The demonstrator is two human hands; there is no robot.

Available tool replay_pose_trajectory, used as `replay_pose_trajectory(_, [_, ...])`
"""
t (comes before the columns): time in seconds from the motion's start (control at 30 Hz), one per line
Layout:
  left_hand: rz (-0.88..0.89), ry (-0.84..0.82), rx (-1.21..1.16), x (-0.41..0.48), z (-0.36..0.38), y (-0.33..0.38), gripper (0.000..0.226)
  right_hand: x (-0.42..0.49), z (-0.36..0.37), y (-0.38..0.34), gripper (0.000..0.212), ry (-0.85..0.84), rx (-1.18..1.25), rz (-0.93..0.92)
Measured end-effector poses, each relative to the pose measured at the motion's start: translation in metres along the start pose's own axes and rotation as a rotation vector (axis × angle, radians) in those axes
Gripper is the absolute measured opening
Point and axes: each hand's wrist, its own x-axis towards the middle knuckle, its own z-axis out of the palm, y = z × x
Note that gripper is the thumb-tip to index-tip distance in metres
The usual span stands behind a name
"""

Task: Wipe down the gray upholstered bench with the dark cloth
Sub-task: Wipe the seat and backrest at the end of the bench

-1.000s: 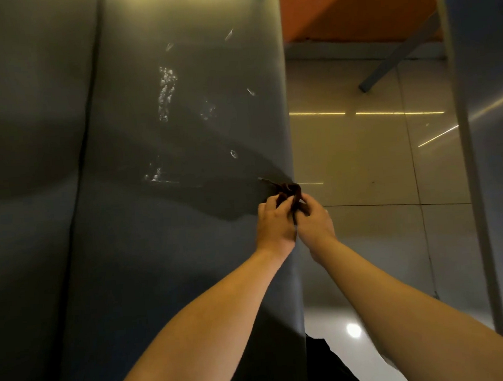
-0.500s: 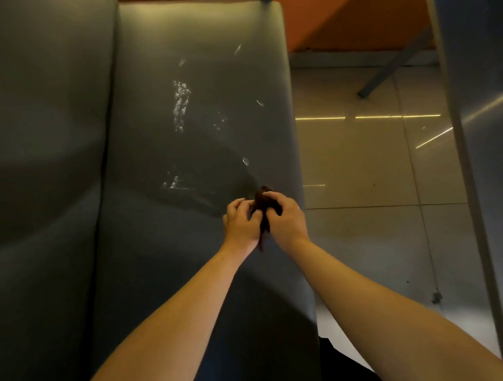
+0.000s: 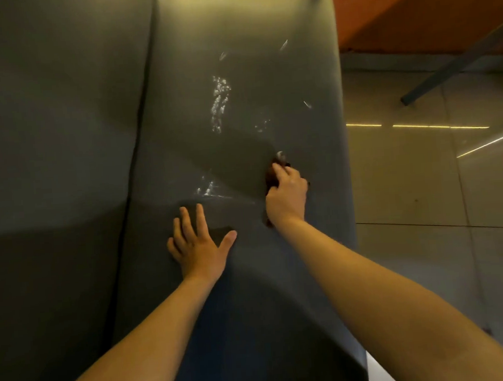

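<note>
The gray upholstered bench [image 3: 242, 33] fills the left and middle of the view. The left hand [image 3: 199, 246] lies flat on its seat, fingers straight and spread wide. White streaks [image 3: 219, 103] mark the seat at that hand's 12 o'clock. At its 2 o'clock, near the seat's right edge, the right hand [image 3: 286, 195] holds the bunched dark cloth [image 3: 271, 177] against the seat, fingers curled round it. Glossy floor tiles [image 3: 407, 179] lie at 3 o'clock.
</note>
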Motion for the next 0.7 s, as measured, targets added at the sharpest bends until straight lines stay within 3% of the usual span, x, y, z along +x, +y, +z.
replay_pose_trajectory(0.1, [0.003,-0.037,0.002,0.003,0.001,0.000,0.102,-0.022,0.022,-0.013,0.054,-0.152,-0.041,-0.208])
replay_pose_trajectory(0.2, [0.009,-0.061,0.001,0.004,0.001,-0.001,0.102,-0.027,0.020,-0.008,0.054,-0.183,-0.169,-0.366])
replay_pose_trajectory(0.4, [0.036,-0.085,-0.029,0.004,-0.001,-0.003,0.101,0.012,-0.023,0.022,0.058,0.109,-0.184,-0.049])
replay_pose_trajectory(0.5, [0.046,-0.078,-0.036,0.004,0.001,-0.004,0.101,0.012,-0.016,0.018,0.058,0.136,-0.176,0.075])
replay_pose_trajectory(0.7, [0.047,-0.097,-0.042,0.004,0.000,-0.004,0.102,-0.037,0.036,-0.013,0.051,-0.026,-0.158,-0.090])
